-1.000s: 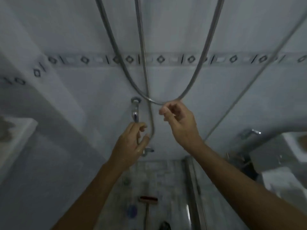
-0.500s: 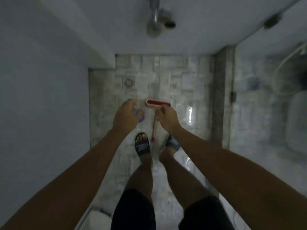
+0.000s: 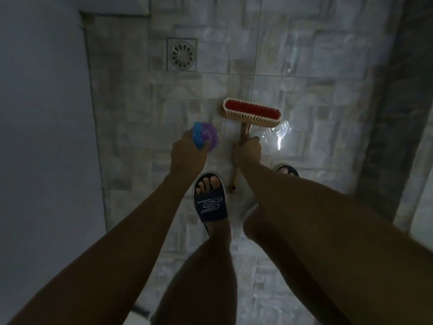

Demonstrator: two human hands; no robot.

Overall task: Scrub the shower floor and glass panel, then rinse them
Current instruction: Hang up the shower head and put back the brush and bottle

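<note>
Looking straight down at the shower floor [image 3: 304, 66]: grey patchwork tiles, wet and shiny. The drain [image 3: 182, 54] sits toward the far left of it, so I'll place everything off that.

The scrub brush [image 3: 251, 112] is nearer the person than the drain and off to its right. Its wooden head lies crosswise, with the red bristles showing toward the camera. The right hand [image 3: 248, 150] has its fingers wrapped round the brush handle [image 3: 244, 132] just behind the head. The handle's tail end pokes out behind the hand, between the feet.

The left hand [image 3: 187, 156] is on the near side of the drain, roughly in line with it, curled round a small blue and purple thing [image 3: 206, 136]. Can't tell if that's a bottle or a sponge. The hands are close but apart.

There's a bright patch of water glare [image 3: 278, 134] just right of the handle. The left slide [image 3: 210, 200] is nearer than the hands, and the right slide [image 3: 287, 171] is mostly hidden behind the forearm. A plain wall [image 3: 42, 113] is left of the drain, and a dark strip [image 3: 386, 137] runs far to its right.
</note>
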